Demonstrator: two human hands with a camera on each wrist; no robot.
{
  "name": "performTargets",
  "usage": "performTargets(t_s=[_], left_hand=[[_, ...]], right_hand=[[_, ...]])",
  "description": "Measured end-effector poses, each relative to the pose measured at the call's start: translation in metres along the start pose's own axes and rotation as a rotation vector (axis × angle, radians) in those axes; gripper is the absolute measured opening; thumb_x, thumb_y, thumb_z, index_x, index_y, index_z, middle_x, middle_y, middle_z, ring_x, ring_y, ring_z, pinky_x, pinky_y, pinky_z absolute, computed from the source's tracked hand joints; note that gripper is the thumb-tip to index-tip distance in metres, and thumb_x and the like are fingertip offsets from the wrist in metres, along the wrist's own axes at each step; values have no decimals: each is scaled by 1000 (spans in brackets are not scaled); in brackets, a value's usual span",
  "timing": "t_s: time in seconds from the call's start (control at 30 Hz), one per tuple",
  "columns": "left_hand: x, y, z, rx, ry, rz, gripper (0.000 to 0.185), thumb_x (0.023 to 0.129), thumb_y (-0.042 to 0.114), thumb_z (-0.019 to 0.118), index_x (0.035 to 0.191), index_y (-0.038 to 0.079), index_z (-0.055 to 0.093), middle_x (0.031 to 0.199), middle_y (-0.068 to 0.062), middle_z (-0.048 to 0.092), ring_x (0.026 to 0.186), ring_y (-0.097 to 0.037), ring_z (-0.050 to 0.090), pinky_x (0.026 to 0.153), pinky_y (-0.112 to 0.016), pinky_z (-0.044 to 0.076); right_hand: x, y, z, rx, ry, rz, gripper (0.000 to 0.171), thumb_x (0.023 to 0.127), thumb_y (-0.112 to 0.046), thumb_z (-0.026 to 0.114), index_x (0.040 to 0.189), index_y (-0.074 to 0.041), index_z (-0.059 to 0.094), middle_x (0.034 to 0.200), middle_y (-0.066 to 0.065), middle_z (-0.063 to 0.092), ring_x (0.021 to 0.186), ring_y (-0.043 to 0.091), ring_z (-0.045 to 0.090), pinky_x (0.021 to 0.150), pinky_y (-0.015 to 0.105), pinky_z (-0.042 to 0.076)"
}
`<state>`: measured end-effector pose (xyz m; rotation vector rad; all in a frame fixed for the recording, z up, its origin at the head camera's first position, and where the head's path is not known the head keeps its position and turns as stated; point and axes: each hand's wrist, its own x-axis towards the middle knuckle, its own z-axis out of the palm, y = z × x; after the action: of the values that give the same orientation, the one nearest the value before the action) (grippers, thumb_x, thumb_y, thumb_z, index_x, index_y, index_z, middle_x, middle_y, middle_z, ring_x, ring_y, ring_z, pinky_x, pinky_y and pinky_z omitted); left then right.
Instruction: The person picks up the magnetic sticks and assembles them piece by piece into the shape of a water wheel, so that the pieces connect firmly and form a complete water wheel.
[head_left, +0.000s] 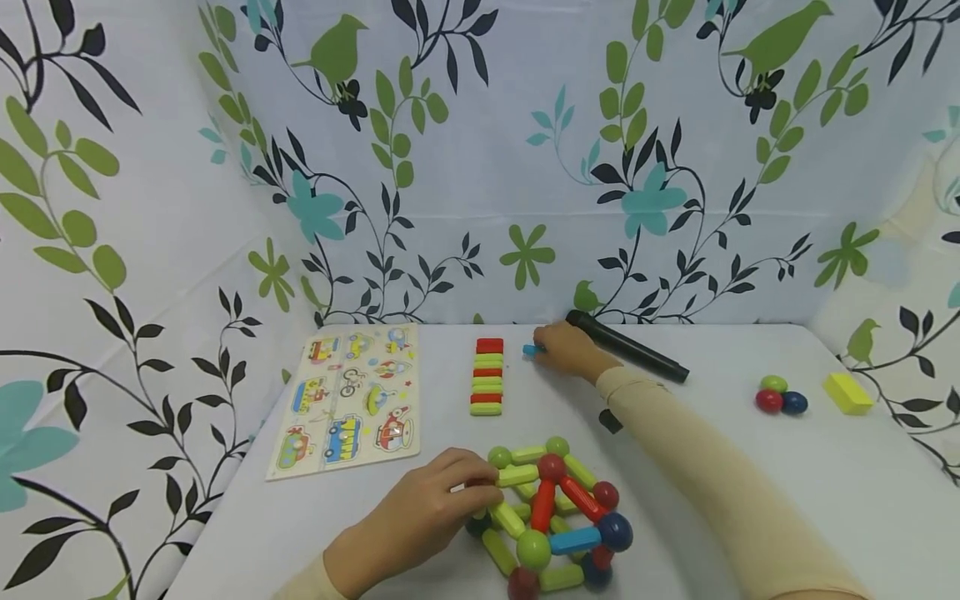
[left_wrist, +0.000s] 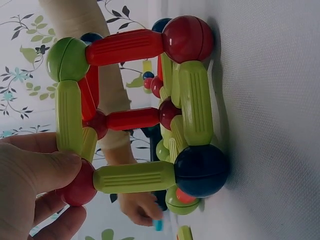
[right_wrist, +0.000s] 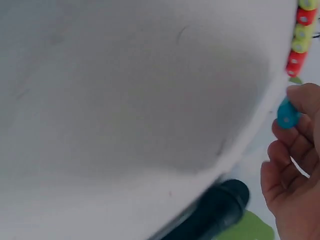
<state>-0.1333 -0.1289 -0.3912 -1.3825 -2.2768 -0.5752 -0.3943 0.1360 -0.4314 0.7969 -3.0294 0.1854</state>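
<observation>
A framework of magnetic rods and balls point(head_left: 534, 550) in green, red and blue stands at the front of the table. My left hand point(head_left: 420, 512) holds its left side; in the left wrist view the thumb and fingers pinch a red ball point(left_wrist: 81, 184) at a corner, right by a green rod point(left_wrist: 69, 117). Farther back, my right hand point(head_left: 572, 350) pinches a blue magnetic rod point(head_left: 531, 350) between thumb and fingers. The right wrist view shows the end of that rod poking out from the fingertips point(right_wrist: 285, 134). Just left of it lies a row of red and green rods point(head_left: 487, 388).
Beside the right hand lies a black tube point(head_left: 633, 350), with a small black piece point(head_left: 611, 421) under the forearm. A picture puzzle board point(head_left: 411, 396) is at left. Three loose balls point(head_left: 769, 401) and a yellow block point(head_left: 848, 393) sit at right. Patterned cloth point(head_left: 480, 167) hangs behind.
</observation>
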Motion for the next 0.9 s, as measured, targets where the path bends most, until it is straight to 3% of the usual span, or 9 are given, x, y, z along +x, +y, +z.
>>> performTargets(t_s=[0.13,0.2,0.37,0.6,0.9], left_hand=[[2,-2,-3,19,15,30,33,80,2,84,107,18,74,114,4,66,111,-11,61,96,-20,52],[2,-2,-4,20,15,29,32,81,2,83,107,19,74,114,4,66,111,-11,60,96,-20,52],[-3,-4,-4,20,23,21,30,82,3,82,107,19,74,115,4,67,112,-11,60,96,-20,52],[-4,-4,2,8,41,36,25,87,6,79,108,19,74,116,3,66,114,-10,59,97,-20,51],[-3,-2,3,-22,37,27,29,85,5,81,109,18,74,117,3,65,114,-11,59,97,-20,51]], right_hand=[[-37,1,-30,355,14,-13,36,101,-25,63,132,-7,63,108,8,67,97,24,60,88,44,54],[-61,1,-45,503,-4,-36,35,101,-24,63,132,-8,64,106,5,67,96,23,60,87,42,55],[-126,-2,-61,691,-104,-123,20,97,-22,68,115,-13,67,100,-2,70,95,19,64,88,35,56],[-195,-12,-56,673,-244,-189,18,92,-17,72,107,-22,64,97,-10,72,91,14,65,73,29,56],[-221,-15,-38,663,-255,-215,19,93,-14,71,108,-22,64,98,-11,73,88,8,65,69,28,56]])
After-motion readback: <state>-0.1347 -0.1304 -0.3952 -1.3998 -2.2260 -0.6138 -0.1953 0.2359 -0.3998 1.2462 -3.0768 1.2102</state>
